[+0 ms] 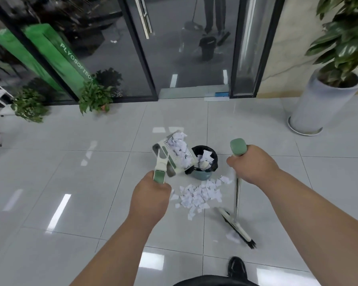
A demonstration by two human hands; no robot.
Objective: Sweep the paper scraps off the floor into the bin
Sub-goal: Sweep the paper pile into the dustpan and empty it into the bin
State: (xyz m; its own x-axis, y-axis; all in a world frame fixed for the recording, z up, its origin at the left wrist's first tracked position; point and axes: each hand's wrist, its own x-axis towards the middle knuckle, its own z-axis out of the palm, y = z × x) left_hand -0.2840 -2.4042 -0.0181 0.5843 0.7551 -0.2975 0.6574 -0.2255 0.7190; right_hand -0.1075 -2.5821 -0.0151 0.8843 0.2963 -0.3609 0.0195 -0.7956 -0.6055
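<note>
My left hand (150,194) grips the green handle of a white dustpan (167,155) that is lifted and tilted, its edge over the bin. Paper scraps (179,148) lie in the pan and some sit inside the small bin (203,174), which has a black liner. A pile of white paper scraps (198,195) lies on the floor just in front of the bin. My right hand (251,163) grips the broom's handle (238,147) near its green top. The broom head (238,230) rests on the tiles to the right of the pile, with one scrap beside it.
Glossy grey tiles cover the floor. Glass doors (174,48) stand beyond the bin. A tall white planter (316,104) is at the right, and two small potted plants (94,98) are at the left. My black shoe (237,267) shows at the bottom.
</note>
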